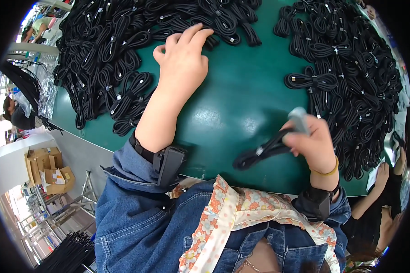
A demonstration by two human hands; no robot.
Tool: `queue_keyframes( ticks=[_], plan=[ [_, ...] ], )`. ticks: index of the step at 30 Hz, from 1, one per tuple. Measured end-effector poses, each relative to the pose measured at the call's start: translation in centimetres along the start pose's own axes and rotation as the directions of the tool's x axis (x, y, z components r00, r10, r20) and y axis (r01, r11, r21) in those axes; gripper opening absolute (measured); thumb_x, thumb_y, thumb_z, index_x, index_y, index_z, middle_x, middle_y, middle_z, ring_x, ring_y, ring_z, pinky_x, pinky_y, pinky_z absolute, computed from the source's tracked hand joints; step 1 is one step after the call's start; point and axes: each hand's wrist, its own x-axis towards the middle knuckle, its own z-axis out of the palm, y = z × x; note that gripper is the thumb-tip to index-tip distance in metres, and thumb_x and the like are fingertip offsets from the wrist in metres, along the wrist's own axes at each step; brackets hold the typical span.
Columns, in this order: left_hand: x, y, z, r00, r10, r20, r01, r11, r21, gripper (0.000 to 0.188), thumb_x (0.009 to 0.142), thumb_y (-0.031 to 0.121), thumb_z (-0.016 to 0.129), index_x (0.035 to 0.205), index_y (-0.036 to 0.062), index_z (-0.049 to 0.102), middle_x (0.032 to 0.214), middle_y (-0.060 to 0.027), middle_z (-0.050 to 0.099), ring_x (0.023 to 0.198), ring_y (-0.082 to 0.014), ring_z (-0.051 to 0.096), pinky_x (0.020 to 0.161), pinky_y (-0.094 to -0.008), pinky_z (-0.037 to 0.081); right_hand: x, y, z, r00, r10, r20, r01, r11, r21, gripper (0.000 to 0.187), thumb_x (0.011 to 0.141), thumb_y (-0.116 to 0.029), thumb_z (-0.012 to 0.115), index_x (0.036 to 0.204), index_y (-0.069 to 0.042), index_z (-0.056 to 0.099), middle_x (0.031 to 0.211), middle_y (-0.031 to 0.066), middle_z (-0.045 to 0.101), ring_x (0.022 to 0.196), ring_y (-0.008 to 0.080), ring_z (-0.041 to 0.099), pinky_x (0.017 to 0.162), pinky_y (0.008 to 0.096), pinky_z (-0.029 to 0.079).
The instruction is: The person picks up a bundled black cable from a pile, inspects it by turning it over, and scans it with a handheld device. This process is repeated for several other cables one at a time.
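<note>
Out over the near edge of a pile of coiled black cables [118,50] reaches my left hand [184,59], back up. Its fingers are apart, with the fingertips over the cable coils; I cannot tell whether they touch one. My right hand [314,143] is closed round a bundled black cable [262,152], whose loop sticks out to the left above the green tabletop [223,109]. A blurred grey, tube-like piece [299,120] also shows in that hand, pointing upward; its kind is not clear.
A second pile of bundled black cables [346,77] covers the table's right side. Another person's arm [371,191] rests near the right edge. Cardboard boxes [50,170] stand off to the left, and long black cables [23,86] hang at the far left.
</note>
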Motion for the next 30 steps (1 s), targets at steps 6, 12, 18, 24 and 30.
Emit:
queue_keyframes(
  ticks=[6, 12, 18, 24, 30],
  plan=[
    [0.8, -0.2, -0.1, 0.997, -0.028, 0.077, 0.023, 0.998, 0.058, 0.034, 0.066, 0.005, 0.057, 0.098, 0.0146, 0.058, 0.097, -0.0007, 0.052, 0.085, -0.0188, 0.052, 0.078, -0.0351, 0.036, 0.6, -0.2, -2.0, 0.873, -0.348, -0.342, 0.483, 0.521, 0.704, 0.040, 0.091, -0.024, 0.028, 0.118, 0.002, 0.041, 0.101, 0.0137, 0.057, 0.035, 0.0061, 0.030, 0.045, 0.0204, 0.034],
    [0.6, 1.9, -2.8, 0.966, -0.230, 0.121, 0.184, 0.276, -0.943, 0.012, 0.074, 0.006, 0.062, 0.082, 0.0010, 0.054, 0.077, -0.0060, 0.056, 0.065, -0.0132, 0.056, 0.056, -0.0243, 0.047, 0.9, 1.6, -0.7, 0.941, -0.283, -0.187, 0.335, 0.689, 0.643, 0.032, 0.090, -0.019, 0.033, 0.111, 0.000, 0.049, 0.086, 0.0083, 0.057, 0.037, 0.0041, 0.030, 0.046, 0.0213, 0.034],
    [-1.3, 5.1, -4.7, 0.880, 0.153, 0.450, 0.456, -0.539, -0.708, 0.014, 0.086, 0.013, 0.052, 0.091, 0.0002, 0.052, 0.087, -0.0107, 0.059, 0.073, -0.0174, 0.060, 0.063, -0.0263, 0.050, 0.3, 1.8, 1.6, 0.964, -0.209, -0.165, 0.263, 0.848, 0.460, 0.043, 0.085, -0.024, 0.044, 0.118, 0.005, 0.040, 0.095, 0.0142, 0.057, 0.039, 0.0022, 0.029, 0.047, 0.0193, 0.037],
    [-2.0, 6.0, -4.2, 0.816, 0.258, 0.518, 0.542, -0.653, -0.529, 0.028, 0.091, 0.025, 0.041, 0.097, -0.0008, 0.051, 0.092, -0.0122, 0.059, 0.077, -0.0179, 0.059, 0.074, -0.0291, 0.048, 0.4, 2.4, 1.6, 0.951, -0.304, -0.055, 0.304, 0.893, 0.330, 0.058, 0.081, -0.033, 0.053, 0.117, 0.010, 0.036, 0.086, 0.0158, 0.057, 0.037, 0.0013, 0.033, 0.042, 0.0186, 0.035],
    [-2.4, 6.1, -4.1, 0.836, 0.285, 0.469, 0.502, -0.742, -0.444, 0.028, 0.091, 0.026, 0.041, 0.096, 0.0005, 0.050, 0.092, -0.0099, 0.057, 0.080, -0.0169, 0.057, 0.073, -0.0286, 0.047, 0.2, 2.6, 1.7, 0.949, -0.307, -0.065, 0.311, 0.888, 0.339, 0.058, 0.078, -0.027, 0.058, 0.118, 0.009, 0.036, 0.087, 0.0146, 0.057, 0.038, 0.0010, 0.034, 0.044, 0.0185, 0.036]
  ],
)
